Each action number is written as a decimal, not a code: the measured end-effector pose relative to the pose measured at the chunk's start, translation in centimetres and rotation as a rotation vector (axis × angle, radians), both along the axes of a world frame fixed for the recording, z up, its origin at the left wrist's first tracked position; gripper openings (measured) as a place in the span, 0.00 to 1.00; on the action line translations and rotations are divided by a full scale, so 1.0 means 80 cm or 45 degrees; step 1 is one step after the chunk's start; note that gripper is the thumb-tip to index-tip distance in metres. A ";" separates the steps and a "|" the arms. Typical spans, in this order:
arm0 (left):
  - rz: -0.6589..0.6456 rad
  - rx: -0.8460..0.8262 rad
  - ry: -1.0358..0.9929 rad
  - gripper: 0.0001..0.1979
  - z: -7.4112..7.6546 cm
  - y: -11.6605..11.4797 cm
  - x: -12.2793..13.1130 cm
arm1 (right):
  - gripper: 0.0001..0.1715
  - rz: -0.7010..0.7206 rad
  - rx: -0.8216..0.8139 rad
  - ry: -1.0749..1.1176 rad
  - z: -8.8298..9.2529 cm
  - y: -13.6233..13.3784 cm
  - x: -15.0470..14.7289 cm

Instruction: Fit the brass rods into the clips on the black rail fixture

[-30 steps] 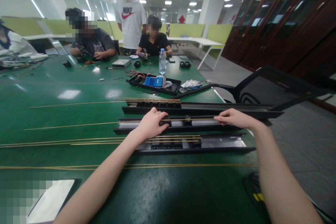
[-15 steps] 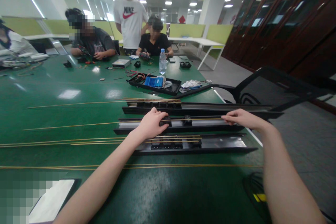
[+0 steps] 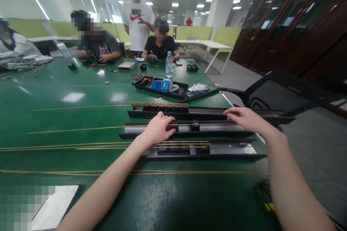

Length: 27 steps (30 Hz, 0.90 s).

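Three long black rails lie side by side on the green table. My left hand rests on the middle rail, its fingers curled over a small black block seated in the rail. A thin brass rod runs along this rail from the left. My right hand sits further right on the same rail, fingers pressed together over the rod's right end. The near rail carries several black blocks and brass rods, as does the far rail.
More brass rods stretch across the table to the left. A black tray with a blue part, a water bottle and gloves lie beyond. Several people sit or stand at the far end. A black chair stands on the right.
My right hand has shifted slightly left and away along the middle rail. My left hand stays on the black block.
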<state>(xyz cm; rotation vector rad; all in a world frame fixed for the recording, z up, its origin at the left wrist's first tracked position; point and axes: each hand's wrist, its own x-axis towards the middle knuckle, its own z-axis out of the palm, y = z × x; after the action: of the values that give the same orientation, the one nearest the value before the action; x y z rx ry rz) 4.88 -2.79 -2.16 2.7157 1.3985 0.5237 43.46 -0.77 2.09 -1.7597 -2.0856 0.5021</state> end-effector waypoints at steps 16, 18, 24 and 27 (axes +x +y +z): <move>0.006 -0.005 0.012 0.21 -0.001 0.000 -0.002 | 0.22 0.381 -0.099 0.022 -0.021 -0.015 -0.121; 0.006 -0.006 0.016 0.21 -0.001 0.000 -0.002 | 0.24 0.385 -0.101 0.009 -0.022 -0.015 -0.124; -0.002 -0.010 0.020 0.22 -0.002 0.000 -0.004 | 0.27 0.387 -0.107 -0.017 -0.031 -0.011 -0.123; 0.006 -0.025 0.024 0.22 -0.002 -0.001 -0.005 | 0.27 0.390 -0.129 -0.004 -0.034 -0.009 -0.123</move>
<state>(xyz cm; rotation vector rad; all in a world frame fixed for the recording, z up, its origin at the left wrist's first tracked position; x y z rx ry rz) 4.50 -2.86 -2.29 2.7098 1.4067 0.4829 33.64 -1.50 -0.61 -1.4960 -2.3836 0.7009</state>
